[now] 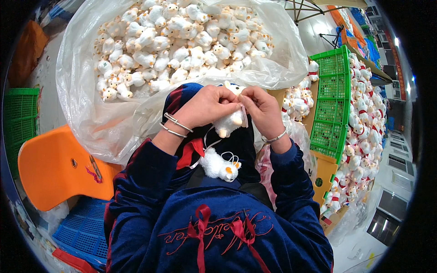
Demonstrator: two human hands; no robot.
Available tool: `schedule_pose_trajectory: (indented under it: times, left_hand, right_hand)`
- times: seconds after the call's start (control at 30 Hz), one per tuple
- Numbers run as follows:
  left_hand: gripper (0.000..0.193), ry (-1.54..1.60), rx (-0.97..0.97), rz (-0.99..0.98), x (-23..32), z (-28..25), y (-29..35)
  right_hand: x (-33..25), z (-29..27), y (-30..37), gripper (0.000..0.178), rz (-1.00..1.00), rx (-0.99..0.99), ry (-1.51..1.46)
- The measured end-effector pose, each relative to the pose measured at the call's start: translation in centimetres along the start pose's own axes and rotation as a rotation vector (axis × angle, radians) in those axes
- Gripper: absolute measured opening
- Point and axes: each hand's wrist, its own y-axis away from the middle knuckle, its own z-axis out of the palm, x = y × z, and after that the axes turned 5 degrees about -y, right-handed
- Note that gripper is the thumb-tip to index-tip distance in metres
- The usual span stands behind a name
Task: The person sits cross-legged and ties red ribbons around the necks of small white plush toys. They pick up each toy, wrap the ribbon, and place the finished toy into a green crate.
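Note:
Above my lap a small white plush toy [227, 123] with a dark eye and pale tan feet is held between both hands. My left hand [207, 107] pinches it near the neck with thumb and fingers. From the other side my right hand [264, 109] closes on the same spot, and the fingertips of both hands nearly meet. A bit of pale pink material shows beside the right fingers. A second white plush toy [214, 163] with orange tips lies on my lap, a thin white cord looped over it. Red ribbon [191, 152] rests beside it.
A large clear plastic bag [77, 86] full of white plush toys spreads out in front. On my left stands an orange chair [50, 168] with a metal tool [96, 168] on its seat. To the right are a green crate [330, 100] and heaped plush toys with red neckbands [359, 136].

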Motion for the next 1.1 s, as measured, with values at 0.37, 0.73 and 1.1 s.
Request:
schedule_pose_trajectory:
  times: [0.37,0.73,1.1]
  left_hand:
    - [0.026,0.027,0.019,-0.038,-0.4,-0.1,-0.1]
    - [0.024,0.002,0.017,-0.055,0.0,-0.2,0.1]
    - [0.020,0.047,0.041,-0.049,-0.5,-0.1,0.1]
  right_hand:
    - [-1.4,-2.5,-0.7,0.011,0.040,-0.268,-0.104]
    - [-2.5,-1.5,-1.0,0.012,0.023,-0.204,0.191]
    - [-1.2,-0.3,-0.1,0.014,-0.334,-0.052,0.542]
